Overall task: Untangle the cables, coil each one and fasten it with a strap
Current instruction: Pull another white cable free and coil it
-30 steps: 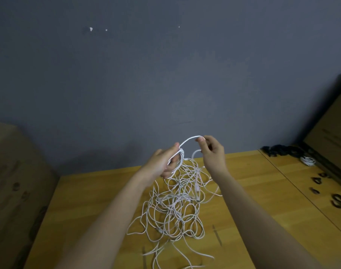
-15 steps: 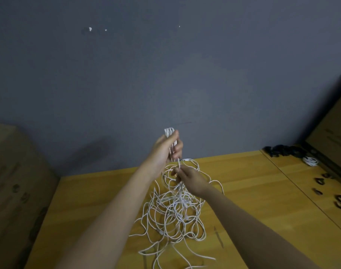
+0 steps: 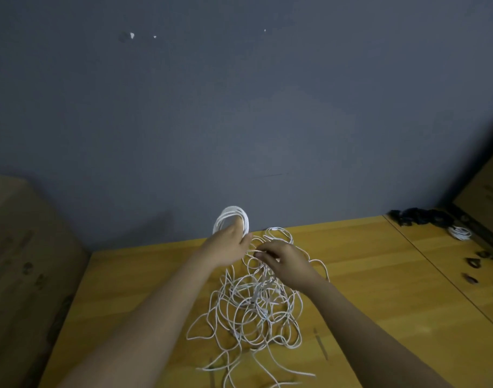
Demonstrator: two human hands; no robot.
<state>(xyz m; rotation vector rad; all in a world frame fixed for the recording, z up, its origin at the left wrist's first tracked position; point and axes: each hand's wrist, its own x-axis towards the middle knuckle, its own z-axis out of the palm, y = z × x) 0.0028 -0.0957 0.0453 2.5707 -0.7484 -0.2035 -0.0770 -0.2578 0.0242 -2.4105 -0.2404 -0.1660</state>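
Behind the yellow wooden table [image 3: 366,275] a dull blue-grey wall [image 3: 239,107] is filling most of the view, with a brown box-like block [image 3: 24,261] standing at the left. White cable tangle [image 3: 256,309] is lying on the table in the middle, thin and pale, its strands looping over one another in wide, loose curls, with a few single ends trailing toward the near edge. The left hand [image 3: 228,247] is gripping a small coil [image 3: 232,222] of the same white cable, the neat round loops standing up above the fingers and hanging over the tangle. The right hand [image 3: 284,261] is pinching a single strand just beside the left hand, fingers curled in on it, right above the pile. Near the far right corner a heap of black straps [image 3: 419,217] is lying, with one finished white coil [image 3: 461,233] just beside it, and several dark loose straps [image 3: 475,264] are lying apart along the right edge.
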